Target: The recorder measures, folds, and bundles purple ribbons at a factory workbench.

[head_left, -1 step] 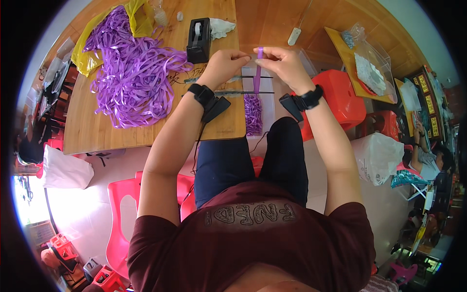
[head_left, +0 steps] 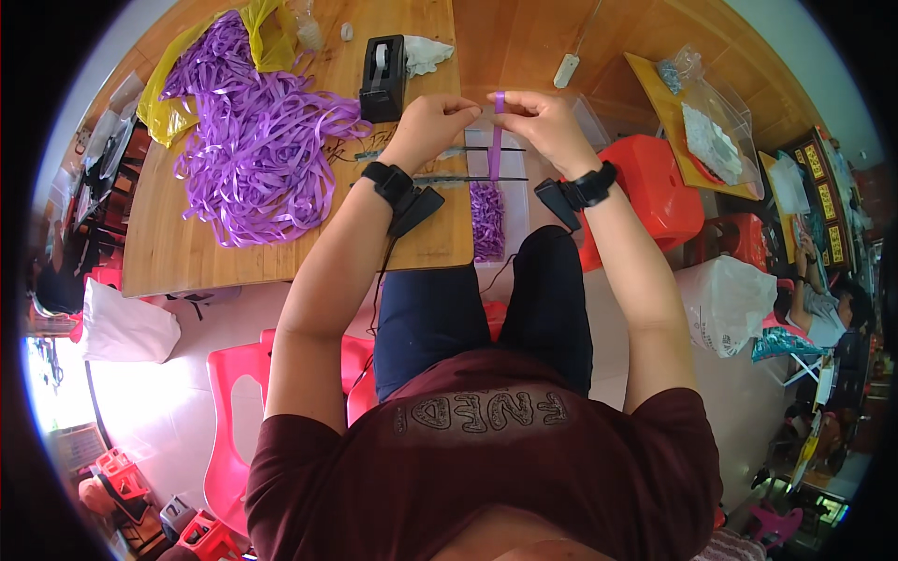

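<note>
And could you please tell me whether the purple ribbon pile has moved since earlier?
No, the purple ribbon pile lies where it did relative to the wooden table.

Bare forearms [head_left: 329, 257] reach forward, left grip [head_left: 430, 123] pinched, right grip [head_left: 552, 131] facing it with curved fingers.

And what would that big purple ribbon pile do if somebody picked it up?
The purple ribbon pile would probably flop and droop, since its strands bend in loose loops. It might snag into tangles, because those loops cross over each other. It may feel slippery too, as the strands look shiny.
</note>
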